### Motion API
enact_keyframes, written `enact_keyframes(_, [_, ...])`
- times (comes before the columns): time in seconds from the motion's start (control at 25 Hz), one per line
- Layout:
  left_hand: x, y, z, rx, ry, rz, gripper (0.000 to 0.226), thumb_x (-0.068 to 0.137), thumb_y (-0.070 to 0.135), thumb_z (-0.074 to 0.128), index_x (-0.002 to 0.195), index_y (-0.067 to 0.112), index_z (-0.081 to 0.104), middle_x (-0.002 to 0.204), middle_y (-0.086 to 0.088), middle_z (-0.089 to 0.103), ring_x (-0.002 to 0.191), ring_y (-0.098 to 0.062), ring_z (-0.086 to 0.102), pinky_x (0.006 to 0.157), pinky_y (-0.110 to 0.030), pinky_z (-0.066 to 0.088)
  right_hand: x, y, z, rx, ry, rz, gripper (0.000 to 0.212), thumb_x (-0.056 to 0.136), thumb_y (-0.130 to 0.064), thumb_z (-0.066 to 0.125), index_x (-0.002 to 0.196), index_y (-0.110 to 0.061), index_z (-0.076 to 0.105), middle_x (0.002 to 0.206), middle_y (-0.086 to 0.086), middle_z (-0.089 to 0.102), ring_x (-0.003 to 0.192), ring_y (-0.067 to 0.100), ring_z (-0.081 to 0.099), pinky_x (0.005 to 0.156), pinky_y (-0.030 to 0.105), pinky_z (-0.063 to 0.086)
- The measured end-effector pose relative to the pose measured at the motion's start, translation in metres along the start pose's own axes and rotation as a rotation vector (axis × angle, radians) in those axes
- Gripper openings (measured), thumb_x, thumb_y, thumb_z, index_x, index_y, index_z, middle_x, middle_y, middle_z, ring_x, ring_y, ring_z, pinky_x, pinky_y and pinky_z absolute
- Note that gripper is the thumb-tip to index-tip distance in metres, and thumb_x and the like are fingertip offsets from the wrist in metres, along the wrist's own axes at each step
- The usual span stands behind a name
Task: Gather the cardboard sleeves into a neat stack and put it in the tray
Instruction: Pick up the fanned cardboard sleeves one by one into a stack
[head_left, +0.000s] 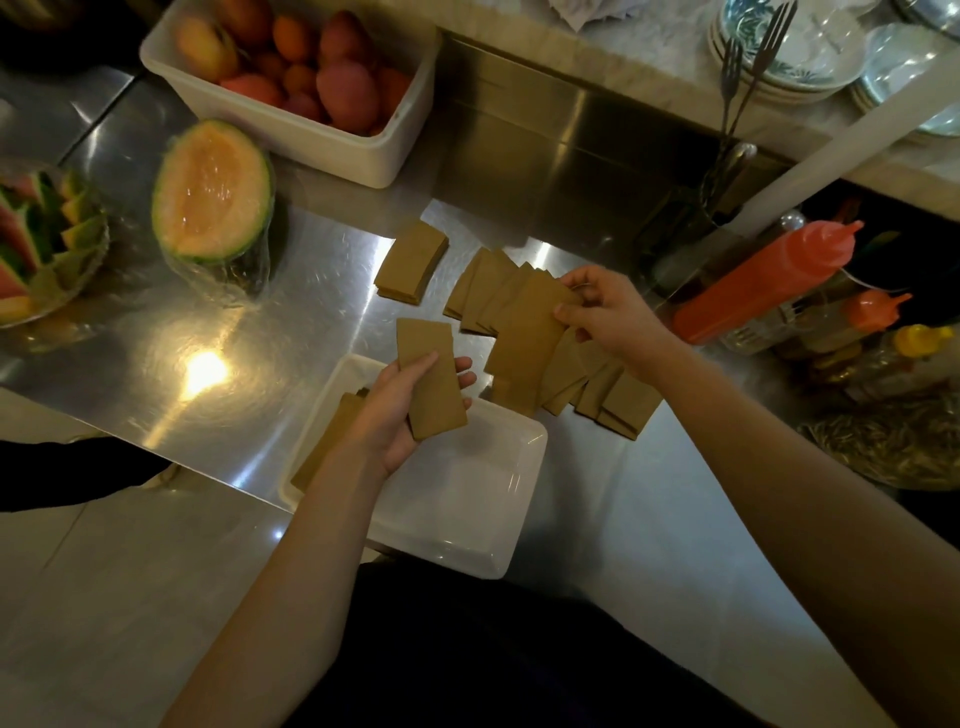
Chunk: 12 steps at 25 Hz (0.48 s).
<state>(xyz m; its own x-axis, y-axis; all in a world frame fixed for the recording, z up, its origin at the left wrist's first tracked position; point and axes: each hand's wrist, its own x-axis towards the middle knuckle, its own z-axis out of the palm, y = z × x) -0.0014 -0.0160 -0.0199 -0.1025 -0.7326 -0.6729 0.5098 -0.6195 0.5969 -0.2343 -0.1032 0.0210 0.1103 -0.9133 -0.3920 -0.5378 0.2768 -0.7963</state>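
My left hand (400, 410) grips a small stack of brown cardboard sleeves (431, 379) above the far end of the white tray (467, 525). More sleeves (332, 441) lie in the tray's left side, partly hidden by my left forearm. My right hand (608, 312) pinches the top sleeve (524, 343) of a fanned spread of sleeves (618, 400) on the steel counter, just right of the tray. Another small pile of sleeves (410, 262) lies farther back on the counter.
A wrapped half melon (213, 192) and a bowl of cut watermelon (36, 244) stand at the left. A white bin of fruit (296, 78) sits at the back. Squeeze bottles (763, 280) crowd the right, with plates and forks (779, 47) behind them.
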Motion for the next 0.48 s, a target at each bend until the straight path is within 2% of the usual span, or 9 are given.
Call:
enact_keyframes(0.12, [-0.003, 0.001, -0.004, -0.016, 0.005, 0.011, 0.039, 0.099, 0.023, 0.053, 0.134, 0.008, 0.051, 0.113, -0.015, 0.072, 0.099, -0.026, 0.071, 0.081, -0.044, 0.059, 0.012, 0.011, 0.011, -0.121, 0.003, 0.05, 0.036, 0.087, -0.008, 0.065, 0.121, -0.012, 0.053, 0.106, 0.011, 0.06, 0.091, 0.022, 0.061, 0.074, 0.03, 0.054])
enact_keyframes(0.24, [-0.005, 0.001, -0.003, -0.009, 0.012, 0.01, 0.035, 0.099, 0.023, 0.053, 0.132, 0.01, 0.052, 0.113, -0.014, 0.072, 0.099, -0.026, 0.071, 0.087, -0.046, 0.057, 0.021, 0.028, 0.034, -0.369, -0.097, 0.062, 0.047, 0.085, -0.011, 0.067, 0.13, -0.012, 0.051, 0.097, 0.001, 0.06, 0.079, 0.013, 0.059, 0.062, 0.019, 0.047])
enact_keyframes(0.28, [-0.006, 0.001, -0.002, -0.008, 0.015, 0.011, 0.034, 0.099, 0.023, 0.053, 0.131, 0.011, 0.052, 0.112, -0.013, 0.073, 0.099, -0.025, 0.071, 0.088, -0.047, 0.056, 0.024, 0.034, 0.042, -0.436, -0.126, 0.084, 0.054, 0.086, -0.013, 0.067, 0.136, -0.014, 0.047, 0.103, 0.002, 0.06, 0.08, 0.013, 0.058, 0.065, 0.019, 0.047])
enact_keyframes(0.4, [-0.008, 0.001, -0.001, -0.006, 0.022, 0.006, 0.037, 0.098, 0.022, 0.055, 0.133, 0.01, 0.051, 0.11, -0.012, 0.074, 0.099, -0.025, 0.071, 0.088, -0.046, 0.057, 0.031, 0.046, 0.054, -0.618, -0.134, 0.13, 0.062, 0.084, -0.022, 0.07, 0.139, -0.013, 0.042, 0.123, 0.012, 0.057, 0.108, 0.027, 0.058, 0.087, 0.035, 0.049])
enact_keyframes(0.48, [-0.008, 0.001, -0.003, 0.001, 0.025, 0.009, 0.039, 0.097, 0.023, 0.056, 0.134, 0.011, 0.05, 0.112, -0.012, 0.073, 0.101, -0.026, 0.07, 0.089, -0.046, 0.057, 0.033, 0.053, 0.059, -0.72, -0.135, 0.118, 0.06, 0.084, -0.029, 0.071, 0.135, -0.013, 0.045, 0.124, 0.011, 0.058, 0.11, 0.028, 0.058, 0.087, 0.037, 0.049])
